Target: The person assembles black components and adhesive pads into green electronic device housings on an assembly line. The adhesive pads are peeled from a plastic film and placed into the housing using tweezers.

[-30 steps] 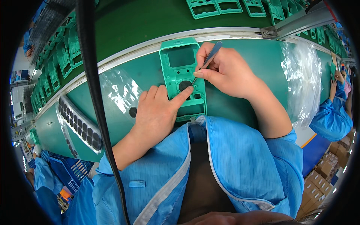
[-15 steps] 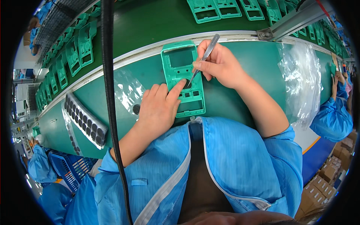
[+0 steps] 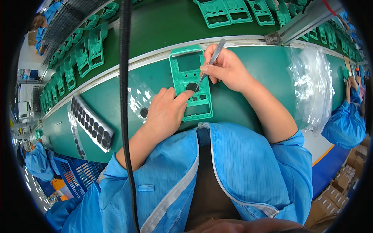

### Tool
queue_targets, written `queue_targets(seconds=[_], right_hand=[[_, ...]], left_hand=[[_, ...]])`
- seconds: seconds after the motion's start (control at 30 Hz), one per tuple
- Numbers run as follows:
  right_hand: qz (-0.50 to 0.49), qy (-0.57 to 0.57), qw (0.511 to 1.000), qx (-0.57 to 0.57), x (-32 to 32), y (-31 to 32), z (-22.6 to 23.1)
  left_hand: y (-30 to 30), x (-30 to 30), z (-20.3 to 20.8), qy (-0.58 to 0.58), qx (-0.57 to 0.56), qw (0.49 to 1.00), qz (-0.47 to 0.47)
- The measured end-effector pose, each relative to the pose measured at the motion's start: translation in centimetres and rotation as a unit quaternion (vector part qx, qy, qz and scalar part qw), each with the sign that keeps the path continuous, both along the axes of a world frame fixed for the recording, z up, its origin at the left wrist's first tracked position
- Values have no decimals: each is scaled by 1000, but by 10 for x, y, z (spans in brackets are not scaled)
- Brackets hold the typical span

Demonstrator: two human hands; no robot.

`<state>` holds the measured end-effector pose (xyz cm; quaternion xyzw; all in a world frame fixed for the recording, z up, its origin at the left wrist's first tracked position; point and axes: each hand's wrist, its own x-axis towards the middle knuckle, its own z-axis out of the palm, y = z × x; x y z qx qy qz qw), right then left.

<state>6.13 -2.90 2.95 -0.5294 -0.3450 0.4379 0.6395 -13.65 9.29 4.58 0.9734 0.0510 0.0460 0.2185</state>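
A green plastic housing (image 3: 179, 76) lies face up before me, with a large rectangular opening at its far end and a smaller one at its near end. In its middle a round black disc (image 3: 191, 86) sits in the circular recess. My right hand (image 3: 228, 70) grips grey metal tweezers (image 3: 215, 56), whose tips point down at the disc's right edge. My left hand (image 3: 165, 110) rests at the housing's left side, its index finger stretched out to the disc's near edge and the other fingers loosely bent. Whether the tweezers pinch the disc is too small to tell.
Left lie a sheet of black discs (image 3: 92, 123) and a clear plastic film (image 3: 136, 97) with one disc. Clear bags (image 3: 311, 85) lie right. More green housings (image 3: 223, 13) line the conveyor beyond the rail. A black cable (image 3: 124, 77) hangs in front. Co-workers sit at both sides.
My left index finger has slid toward me, from over the disc to its near edge, so more of the disc shows. The tweezers have shifted only slightly.
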Motion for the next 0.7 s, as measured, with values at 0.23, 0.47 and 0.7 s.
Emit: queue_targets(seconds=[0.23, 0.47, 0.7], right_hand=[[-36, 147, 988, 22, 27, -14, -14], [50, -426, 860, -277, -42, 9, 25], [-72, -430, 878, -200, 22, 111, -6]], left_hand=[[2, 0, -7, -33, -122, 992, 18], [21, -12, -7, -140, -177, 965, 134], [51, -25, 16, -214, -145, 943, 212]])
